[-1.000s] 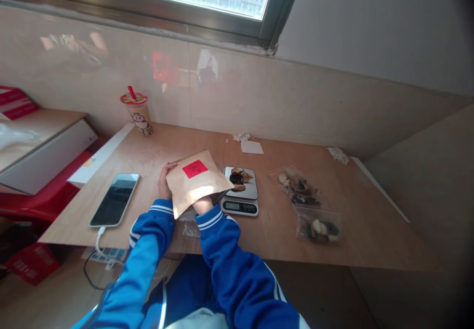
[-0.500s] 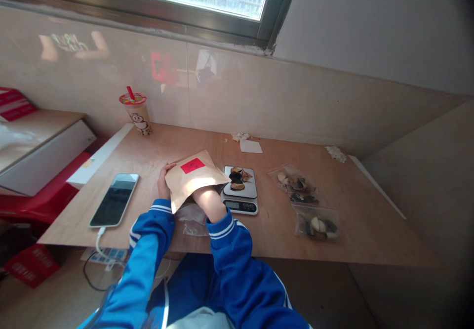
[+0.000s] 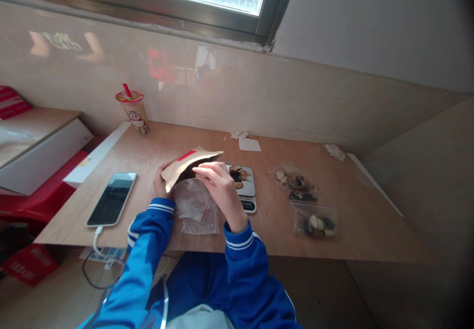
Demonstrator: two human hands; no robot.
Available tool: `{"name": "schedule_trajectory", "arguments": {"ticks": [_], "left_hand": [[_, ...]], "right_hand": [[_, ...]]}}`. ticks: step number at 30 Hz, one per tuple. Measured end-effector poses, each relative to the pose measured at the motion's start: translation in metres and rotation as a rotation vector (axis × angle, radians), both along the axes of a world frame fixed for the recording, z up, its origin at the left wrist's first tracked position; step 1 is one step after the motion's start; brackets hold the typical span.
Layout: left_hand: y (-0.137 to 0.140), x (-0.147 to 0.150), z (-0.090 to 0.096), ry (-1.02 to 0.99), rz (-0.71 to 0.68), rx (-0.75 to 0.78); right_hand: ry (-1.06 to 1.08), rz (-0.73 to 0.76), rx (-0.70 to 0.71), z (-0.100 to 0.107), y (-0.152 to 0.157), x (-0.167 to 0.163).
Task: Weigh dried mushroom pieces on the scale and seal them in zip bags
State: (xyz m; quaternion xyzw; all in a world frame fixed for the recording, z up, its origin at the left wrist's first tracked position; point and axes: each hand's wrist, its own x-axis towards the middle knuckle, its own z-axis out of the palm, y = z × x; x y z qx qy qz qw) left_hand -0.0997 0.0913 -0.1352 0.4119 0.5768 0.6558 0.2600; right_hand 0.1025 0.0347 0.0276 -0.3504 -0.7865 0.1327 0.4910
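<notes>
My left hand (image 3: 160, 183) grips the left side of a brown paper bag (image 3: 198, 158) with a red label, tilted so its dark mouth faces me. At that mouth is my right hand (image 3: 224, 190), its fingers pressed together; what they pinch is too small to make out. Just behind the right hand stands a kitchen scale (image 3: 250, 185), partly covered by it. Brown and dark dried pieces (image 3: 243, 173) lie on the scale's plate. Clear zip bags (image 3: 198, 213) rest on the table below the paper bag.
To the right lie a filled clear bag (image 3: 292, 178) and another filled zip bag (image 3: 318, 223). A phone (image 3: 112, 199) with a charging cable is at left, a drink cup (image 3: 135, 114) behind it. Crumpled tissue (image 3: 240, 135) and white paper (image 3: 250, 144) lie near the wall.
My right hand has come out of the paper bag to its mouth, moving right. The bag has tipped so its opening shows, and more of the clear zip bags is visible.
</notes>
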Motion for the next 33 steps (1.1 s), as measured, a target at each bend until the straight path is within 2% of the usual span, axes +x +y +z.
{"name": "schedule_trajectory", "arguments": {"ticks": [2, 4, 8, 10, 13, 15, 17, 20, 24, 28, 30, 33], "left_hand": [[0.001, -0.001, 0.000, 0.050, 0.046, -0.019], [0.003, -0.002, 0.001, 0.105, 0.083, -0.053], [0.005, -0.003, 0.004, 0.156, 0.075, -0.093], [0.005, -0.003, 0.004, 0.171, 0.071, -0.095], [0.005, -0.003, 0.003, 0.180, 0.080, -0.095], [0.006, -0.004, 0.002, 0.183, 0.082, -0.106], [0.006, -0.005, 0.001, 0.190, 0.082, -0.123], [0.006, -0.005, 0.000, 0.197, 0.089, -0.140], [0.006, -0.005, -0.002, 0.192, 0.094, -0.144], [0.007, -0.006, -0.005, 0.162, 0.089, -0.121], [0.008, -0.007, -0.006, 0.142, 0.087, -0.096], [0.008, -0.008, -0.008, 0.117, 0.089, -0.086]], "right_hand": [[0.156, -0.077, -0.041, -0.008, 0.002, 0.018], [0.314, -0.191, -0.134, -0.024, 0.005, 0.042], [0.660, -0.463, -0.378, -0.078, 0.015, 0.091], [0.717, -0.545, -0.442, -0.104, 0.020, 0.104], [0.622, -0.574, -0.487, -0.126, 0.025, 0.107], [0.501, -0.614, -0.457, -0.131, 0.027, 0.104], [0.393, -0.671, -0.367, -0.129, 0.026, 0.104], [0.340, -0.713, -0.253, -0.123, 0.022, 0.109], [0.400, -0.728, -0.279, -0.120, 0.011, 0.114], [0.392, -0.620, -0.328, -0.124, -0.004, 0.110], [0.304, -0.594, -0.309, -0.128, -0.008, 0.106], [0.054, -0.602, -0.224, -0.131, -0.008, 0.101]]}}
